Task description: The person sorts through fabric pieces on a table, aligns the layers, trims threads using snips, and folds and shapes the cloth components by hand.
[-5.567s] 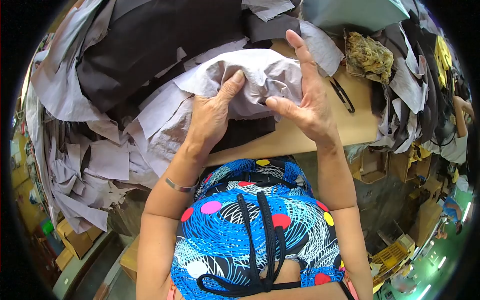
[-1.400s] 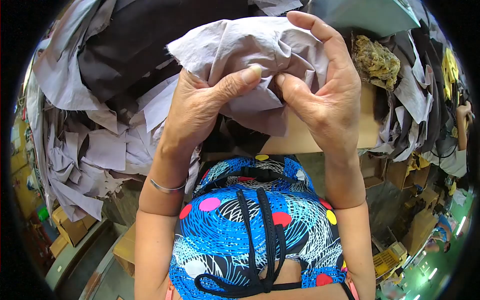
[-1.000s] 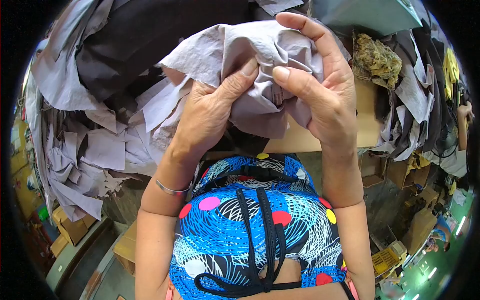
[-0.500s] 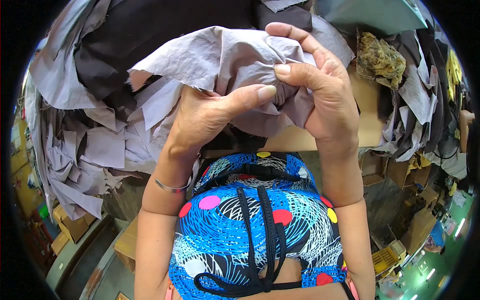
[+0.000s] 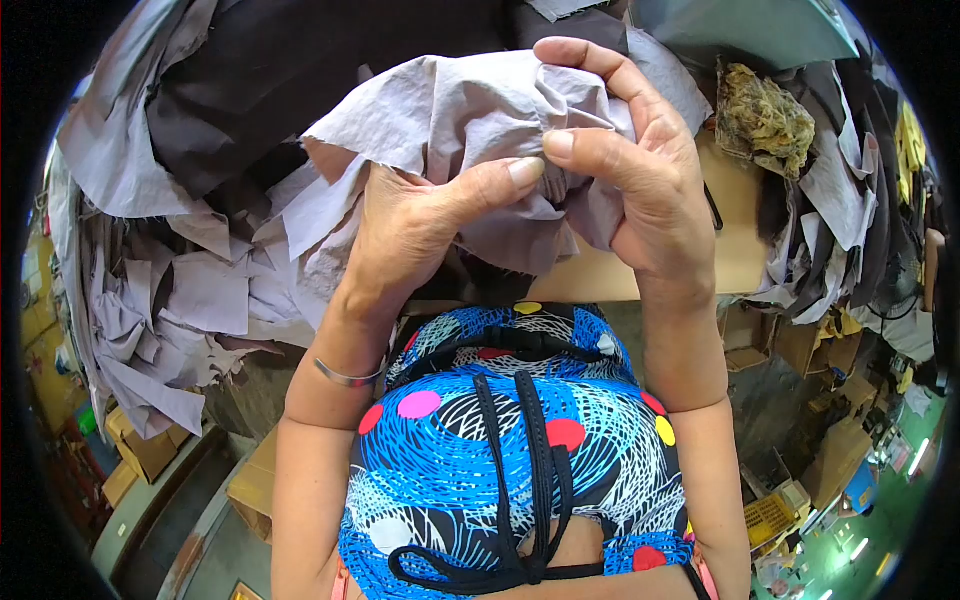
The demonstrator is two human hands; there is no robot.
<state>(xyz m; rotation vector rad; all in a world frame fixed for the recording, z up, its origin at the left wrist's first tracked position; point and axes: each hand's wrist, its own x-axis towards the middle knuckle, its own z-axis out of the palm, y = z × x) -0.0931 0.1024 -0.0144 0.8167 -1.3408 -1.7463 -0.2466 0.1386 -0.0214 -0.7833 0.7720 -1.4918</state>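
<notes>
A light grey piece of cloth [image 5: 480,105] with a frayed edge is bunched between my two hands, above the front edge of the work surface. My left hand [image 5: 420,215] grips it from below left, thumb pressed on the gathered middle and fingers hidden under the fabric. My right hand [image 5: 650,160] pinches the gathers at the right, its thumb tip close to the left thumb and its index finger curled over the top edge. Loose folds hang below the thumbs and spread out to the left.
Grey cloth scraps [image 5: 205,290] are heaped at the left, with dark fabric [image 5: 300,90] behind. A tan board [image 5: 735,190] lies under my right hand. A clump of yellowish-brown fibre [image 5: 765,120] sits at the right. Cardboard boxes [image 5: 840,460] stand on the floor below.
The cloth's left end has drawn in to the right and its folds have shifted. My left thumb has moved slightly up and left; both hands keep their grip.
</notes>
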